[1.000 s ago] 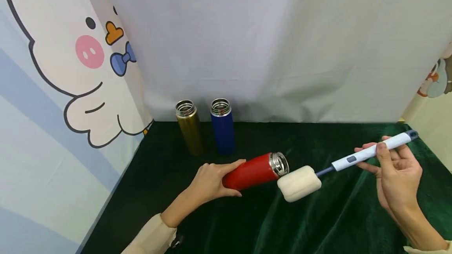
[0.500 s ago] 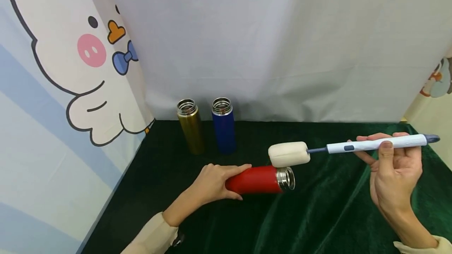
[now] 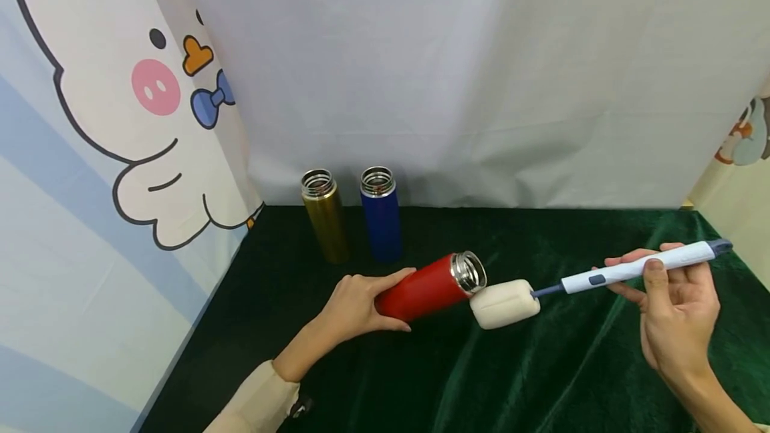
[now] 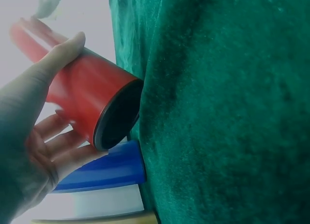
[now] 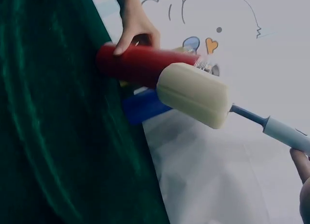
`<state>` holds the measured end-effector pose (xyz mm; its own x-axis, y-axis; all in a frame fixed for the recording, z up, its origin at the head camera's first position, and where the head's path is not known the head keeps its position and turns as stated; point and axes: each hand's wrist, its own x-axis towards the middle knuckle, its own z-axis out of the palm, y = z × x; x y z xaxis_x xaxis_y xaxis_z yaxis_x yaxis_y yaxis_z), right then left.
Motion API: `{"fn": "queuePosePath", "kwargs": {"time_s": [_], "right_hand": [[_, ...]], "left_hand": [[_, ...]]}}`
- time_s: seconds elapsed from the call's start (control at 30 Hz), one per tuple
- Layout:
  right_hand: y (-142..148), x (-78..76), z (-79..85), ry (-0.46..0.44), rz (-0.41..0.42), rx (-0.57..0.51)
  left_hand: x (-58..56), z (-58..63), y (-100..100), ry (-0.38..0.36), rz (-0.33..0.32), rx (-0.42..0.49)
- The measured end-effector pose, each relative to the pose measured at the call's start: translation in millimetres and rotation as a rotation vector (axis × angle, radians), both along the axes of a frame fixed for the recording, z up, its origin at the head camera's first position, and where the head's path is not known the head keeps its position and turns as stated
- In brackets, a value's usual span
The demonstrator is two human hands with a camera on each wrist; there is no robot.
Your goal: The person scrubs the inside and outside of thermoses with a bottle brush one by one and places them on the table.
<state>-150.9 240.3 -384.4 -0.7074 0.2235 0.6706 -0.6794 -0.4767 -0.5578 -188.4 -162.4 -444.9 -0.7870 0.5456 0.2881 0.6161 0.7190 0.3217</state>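
Observation:
My left hand (image 3: 351, 306) grips a red bottle (image 3: 421, 291) round its base end, thumb and fingers on opposite sides. The bottle lies tilted above the cloth, its open steel mouth raised toward the right. In the left wrist view its dark base (image 4: 118, 115) faces the camera. My right hand (image 3: 682, 316) holds a sponge bottle brush (image 3: 631, 271) by its white handle, between thumb and fingers. The cream sponge head (image 3: 504, 304) is just below and right of the bottle's mouth, outside it; whether they touch I cannot tell. Most of the right hand is cut off in the right wrist view.
A gold bottle (image 3: 326, 226) and a blue bottle (image 3: 381, 226) stand uncapped side by side at the back left. Dark green velvet cloth (image 3: 511, 386) covers the table. Behind it hangs a pale curtain (image 3: 451, 85), with a cartoon-printed sheet (image 3: 90, 119) on the left.
Half a second ago the sponge was above the level red bottle. Since then the bottle's mouth has tipped up and the sponge has dropped below the rim, much as one second ago.

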Motion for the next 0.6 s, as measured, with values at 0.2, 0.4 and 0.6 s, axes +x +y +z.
{"fn": "queuePosePath", "kwargs": {"time_s": [0.2, 0.4, 0.6], "right_hand": [[-7.1, 5.8, 8.2, 0.006, 0.072, -0.038], [-21.0, 3.7, 21.3, 0.068, 0.054, -0.064], [-29.8, -6.8, 26.7, 0.133, -0.010, -0.077]], "left_hand": [[1.8, 3.5, 3.8, -0.001, -0.008, -0.027], [3.5, 6.9, 6.8, -0.005, -0.057, -0.056], [5.7, 8.2, 6.3, -0.003, -0.075, -0.078]]}}
